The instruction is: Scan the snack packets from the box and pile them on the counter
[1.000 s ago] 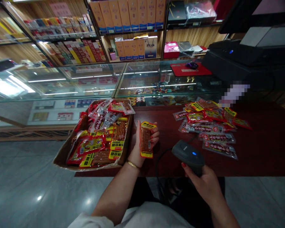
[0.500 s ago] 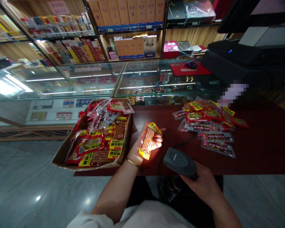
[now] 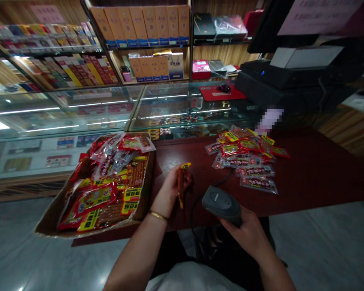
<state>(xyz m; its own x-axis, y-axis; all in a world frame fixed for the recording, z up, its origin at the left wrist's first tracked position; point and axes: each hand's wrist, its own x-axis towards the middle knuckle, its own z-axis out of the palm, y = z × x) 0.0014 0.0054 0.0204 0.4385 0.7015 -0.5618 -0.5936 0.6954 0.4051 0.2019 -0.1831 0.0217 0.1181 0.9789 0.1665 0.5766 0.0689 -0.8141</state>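
Observation:
My left hand [image 3: 170, 189] is closed round a snack packet [image 3: 180, 186], turned edge-on above the dark red table [image 3: 182, 155]. Wrapped round the handle of a black barcode scanner [image 3: 221, 204] is my right hand [image 3: 245, 230]; the scanner's head points toward the packet. To the left, an open cardboard box [image 3: 148, 178] holds many red, yellow and clear snack packets [image 3: 109, 178]. A loose pile of similar packets [image 3: 239, 147] lies at the right, with a few clear ones [image 3: 259, 184] nearest me.
Behind the table stands a glass display counter [image 3: 170, 103] with a red mouse pad [image 3: 209, 93] on top. A black monitor and machine [image 3: 279, 87] occupy the back right. Shelves of boxes [image 3: 142, 26] line the wall. The scanner's cable [image 3: 194, 210] runs across the table.
The packet in my left hand has turned from face-up to edge-on, and the bright scanner light on it is gone. The view has swung right; the scanner stays in my right hand.

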